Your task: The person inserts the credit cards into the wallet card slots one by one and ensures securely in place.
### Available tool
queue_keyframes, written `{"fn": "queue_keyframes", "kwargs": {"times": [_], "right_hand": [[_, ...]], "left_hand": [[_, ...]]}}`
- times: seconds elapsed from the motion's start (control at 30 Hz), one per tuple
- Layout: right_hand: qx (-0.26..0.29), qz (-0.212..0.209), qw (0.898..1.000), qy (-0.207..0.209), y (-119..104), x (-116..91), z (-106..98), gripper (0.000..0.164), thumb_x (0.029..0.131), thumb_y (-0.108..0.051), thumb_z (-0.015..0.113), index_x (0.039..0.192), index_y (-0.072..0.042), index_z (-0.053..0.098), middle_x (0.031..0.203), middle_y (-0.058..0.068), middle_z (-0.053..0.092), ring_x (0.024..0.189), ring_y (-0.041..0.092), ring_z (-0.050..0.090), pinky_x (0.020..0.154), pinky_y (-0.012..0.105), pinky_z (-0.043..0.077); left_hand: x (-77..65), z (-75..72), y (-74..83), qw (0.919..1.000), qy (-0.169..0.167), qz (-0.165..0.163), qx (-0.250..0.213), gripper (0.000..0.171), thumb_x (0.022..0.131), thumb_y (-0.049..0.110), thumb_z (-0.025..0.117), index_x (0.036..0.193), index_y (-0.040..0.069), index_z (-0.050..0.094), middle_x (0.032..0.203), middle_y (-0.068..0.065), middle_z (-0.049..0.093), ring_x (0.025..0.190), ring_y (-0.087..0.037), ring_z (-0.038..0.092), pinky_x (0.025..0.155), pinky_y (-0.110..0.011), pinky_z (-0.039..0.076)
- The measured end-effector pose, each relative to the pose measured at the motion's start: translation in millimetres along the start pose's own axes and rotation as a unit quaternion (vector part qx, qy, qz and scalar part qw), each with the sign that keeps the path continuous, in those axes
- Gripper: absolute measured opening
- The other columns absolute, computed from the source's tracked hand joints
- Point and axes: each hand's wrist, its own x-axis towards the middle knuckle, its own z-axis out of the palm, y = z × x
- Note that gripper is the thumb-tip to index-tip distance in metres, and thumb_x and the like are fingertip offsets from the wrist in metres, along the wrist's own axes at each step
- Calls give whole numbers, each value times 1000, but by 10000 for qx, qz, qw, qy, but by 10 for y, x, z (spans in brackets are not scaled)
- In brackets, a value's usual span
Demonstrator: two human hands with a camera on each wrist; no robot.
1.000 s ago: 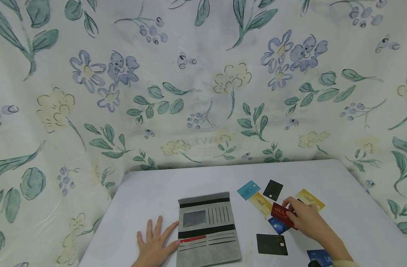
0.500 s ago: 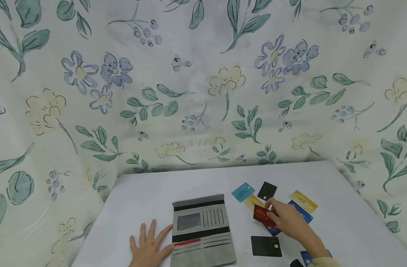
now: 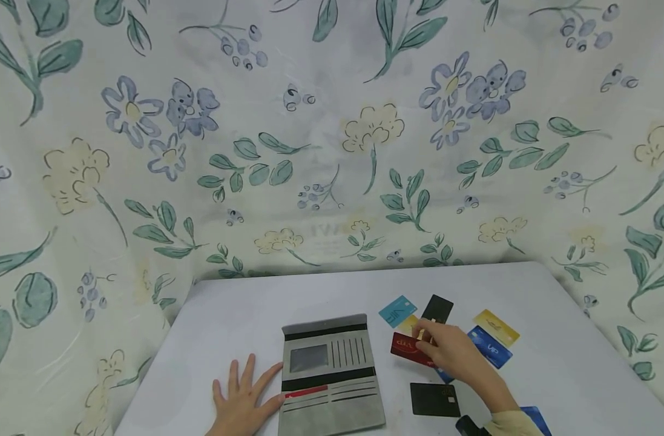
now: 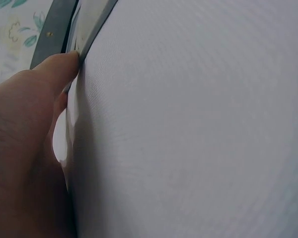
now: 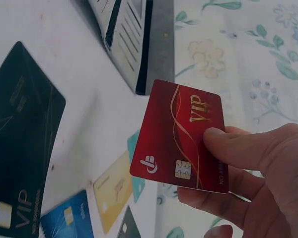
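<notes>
My right hand [image 3: 446,348] pinches a red VIP card [image 5: 179,136] between thumb and fingers, held up over the scattered cards. In the right wrist view the card's gold lettering and chip face the camera. My left hand [image 3: 241,396] lies spread on the table, its thumb and index fingertip at the left edge of an open grey wallet [image 3: 332,409]. The wallet has a clear window, several card slots and one red card [image 3: 306,392] tucked in a slot. In the left wrist view the left thumb [image 4: 64,64] meets the wallet's edge.
Right of the wallet lie a light blue card [image 3: 397,310], a black card [image 3: 438,307], a yellow card [image 3: 497,327], a blue VIP card [image 3: 489,346] and a dark VIP card [image 3: 434,399]. Floral cloth [image 3: 332,181] hangs behind the white table [image 3: 228,309].
My right hand has carried the red card leftward, toward the wallet, uncovering the blue VIP card behind it. The left hand stays at the wallet's edge.
</notes>
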Motion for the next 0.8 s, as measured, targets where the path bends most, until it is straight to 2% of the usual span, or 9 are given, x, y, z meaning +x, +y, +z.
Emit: {"fn": "queue_keyframes", "kwargs": {"times": [0.3, 0.6, 0.8], "right_hand": [[117, -492, 9987, -13, -186, 97, 118, 16, 92, -12, 70, 104, -18, 62, 82, -6, 64, 69, 8, 54, 58, 20, 46], [364, -705, 9967, -187, -327, 190, 195, 15, 94, -12, 68, 107, -16, 63, 84, -4, 66, 71, 8, 57, 58, 21, 49], [365, -957, 9940, -395, -430, 227, 275, 14, 94, -12, 67, 107, -15, 63, 81, -4, 65, 63, 5, 55, 53, 21, 47]], "left_hand": [[2, 35, -16, 9999, 118, 22, 105, 73, 87, 66, 58, 145, 23, 46, 159, -32, 10, 142, -59, -7, 101, -78, -17], [0, 22, -12, 9999, 121, 81, -26, 72, 87, 65, 58, 145, 24, 46, 160, -31, 10, 143, -59, -7, 101, -77, -18], [-2, 11, -14, 9999, 45, 79, -82, 73, 88, 66, 57, 145, 23, 46, 160, -32, 8, 142, -59, -8, 100, -77, -20]]}}
